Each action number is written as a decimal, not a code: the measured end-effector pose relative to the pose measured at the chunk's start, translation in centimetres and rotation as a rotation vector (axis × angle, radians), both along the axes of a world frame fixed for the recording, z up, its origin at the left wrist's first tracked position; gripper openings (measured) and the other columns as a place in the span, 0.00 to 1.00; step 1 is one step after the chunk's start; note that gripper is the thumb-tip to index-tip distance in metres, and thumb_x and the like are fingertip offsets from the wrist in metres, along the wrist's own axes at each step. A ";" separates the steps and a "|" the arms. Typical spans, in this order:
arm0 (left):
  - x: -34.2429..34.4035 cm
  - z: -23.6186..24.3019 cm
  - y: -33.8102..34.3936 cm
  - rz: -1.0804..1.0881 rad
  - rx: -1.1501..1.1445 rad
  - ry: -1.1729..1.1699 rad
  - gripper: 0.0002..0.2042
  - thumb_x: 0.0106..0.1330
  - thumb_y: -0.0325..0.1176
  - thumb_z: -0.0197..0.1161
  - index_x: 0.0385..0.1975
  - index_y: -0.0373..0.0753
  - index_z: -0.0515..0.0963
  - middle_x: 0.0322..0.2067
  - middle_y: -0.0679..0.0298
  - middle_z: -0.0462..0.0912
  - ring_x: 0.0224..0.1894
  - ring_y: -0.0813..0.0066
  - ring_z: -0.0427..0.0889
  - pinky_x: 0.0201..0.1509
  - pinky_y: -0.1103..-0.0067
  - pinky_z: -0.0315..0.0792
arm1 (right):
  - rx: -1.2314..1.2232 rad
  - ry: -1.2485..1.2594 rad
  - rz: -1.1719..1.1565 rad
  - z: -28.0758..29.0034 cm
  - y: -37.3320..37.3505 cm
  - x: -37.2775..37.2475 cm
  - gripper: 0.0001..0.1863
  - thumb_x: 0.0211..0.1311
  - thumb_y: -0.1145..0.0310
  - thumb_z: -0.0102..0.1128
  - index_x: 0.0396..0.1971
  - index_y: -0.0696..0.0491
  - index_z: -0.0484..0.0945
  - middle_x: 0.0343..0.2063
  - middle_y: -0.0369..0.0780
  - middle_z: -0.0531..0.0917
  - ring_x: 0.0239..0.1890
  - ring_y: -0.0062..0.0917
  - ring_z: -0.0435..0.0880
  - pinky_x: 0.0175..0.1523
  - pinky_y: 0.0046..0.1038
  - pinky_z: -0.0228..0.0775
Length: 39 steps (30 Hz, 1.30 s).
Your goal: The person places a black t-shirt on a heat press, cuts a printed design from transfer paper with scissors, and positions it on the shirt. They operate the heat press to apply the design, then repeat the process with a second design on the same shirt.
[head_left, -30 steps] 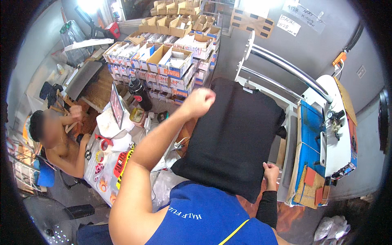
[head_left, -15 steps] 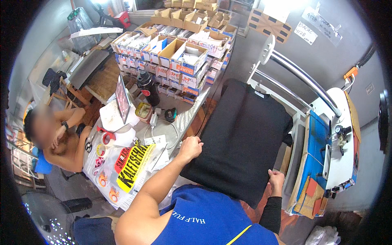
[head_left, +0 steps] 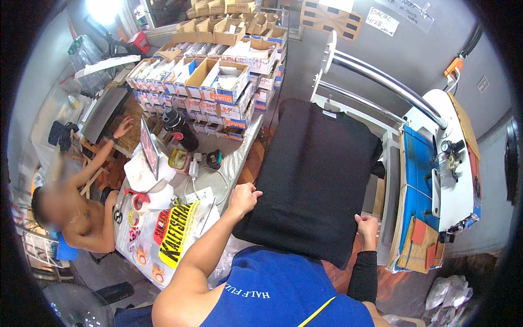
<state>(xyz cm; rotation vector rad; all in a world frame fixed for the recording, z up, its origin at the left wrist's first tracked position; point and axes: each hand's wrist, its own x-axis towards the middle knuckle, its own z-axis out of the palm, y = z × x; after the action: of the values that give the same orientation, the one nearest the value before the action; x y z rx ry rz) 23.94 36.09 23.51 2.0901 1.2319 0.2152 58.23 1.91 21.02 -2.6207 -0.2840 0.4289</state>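
A black T-shirt [head_left: 313,174] lies spread over a flat platen before me, its collar with a white label at the far end. My left hand [head_left: 245,199] is closed at the shirt's left edge, fingertips pinching the cloth. On the opposite side, my right hand [head_left: 367,226] pinches the right edge close to the hem, thumb against fingers. The near end of the shirt hangs toward my body. Most of the platen is hidden under the cloth.
Right of the shirt stands a white machine [head_left: 455,163] with chrome tubes [head_left: 389,82] and a blue padded board [head_left: 419,185]. On the left table [head_left: 231,158] are a black bottle [head_left: 181,129], a tablet [head_left: 150,144] and printed transfer sheets [head_left: 180,231]. Beyond are stacked boxes [head_left: 218,95]. Another person [head_left: 87,223] sits left.
The view has shifted slightly to the right. My hands stay at the shirt's two edges. The other person has stretched an arm forward, away from the body.
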 end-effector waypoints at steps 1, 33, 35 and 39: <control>0.2 0.3 0.0 -0.020 0.021 0.061 0.17 0.64 0.44 0.73 0.40 0.34 0.88 0.38 0.47 0.89 0.45 0.47 0.88 0.52 0.60 0.80 | 0.002 -0.001 -0.008 -0.2 0.0 0.0 0.19 0.58 0.54 0.77 0.30 0.58 0.89 0.28 0.48 0.90 0.33 0.37 0.90 0.44 0.39 0.78; -12.0 -9.1 4.7 0.224 -1.171 -0.642 0.11 0.75 0.37 0.65 0.48 0.37 0.81 0.43 0.63 0.89 0.42 0.70 0.88 0.49 0.73 0.82 | 1.090 0.860 -0.371 -6.4 -11.6 -2.2 0.16 0.71 0.59 0.67 0.47 0.55 0.84 0.44 0.40 0.89 0.47 0.29 0.87 0.57 0.35 0.78; -13.6 -9.8 5.3 0.291 -1.025 -0.392 0.06 0.74 0.37 0.66 0.38 0.43 0.81 0.31 0.70 0.86 0.30 0.78 0.84 0.35 0.78 0.77 | 1.020 0.821 -0.251 -6.7 -12.6 -2.1 0.13 0.70 0.59 0.69 0.44 0.54 0.84 0.43 0.39 0.89 0.47 0.27 0.87 0.57 0.34 0.77; -14.4 -10.9 5.3 0.247 -1.028 -0.412 0.06 0.74 0.37 0.65 0.41 0.43 0.84 0.32 0.72 0.86 0.32 0.83 0.82 0.39 0.81 0.75 | 0.983 0.827 -0.315 -7.4 -12.5 -2.3 0.14 0.70 0.57 0.68 0.42 0.53 0.82 0.43 0.38 0.88 0.47 0.27 0.86 0.57 0.34 0.77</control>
<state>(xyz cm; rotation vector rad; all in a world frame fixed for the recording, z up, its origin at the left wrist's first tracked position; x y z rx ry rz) 9.54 41.42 12.58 0.9542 1.0150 0.0790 55.96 -10.60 13.65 -1.3501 0.1708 0.9159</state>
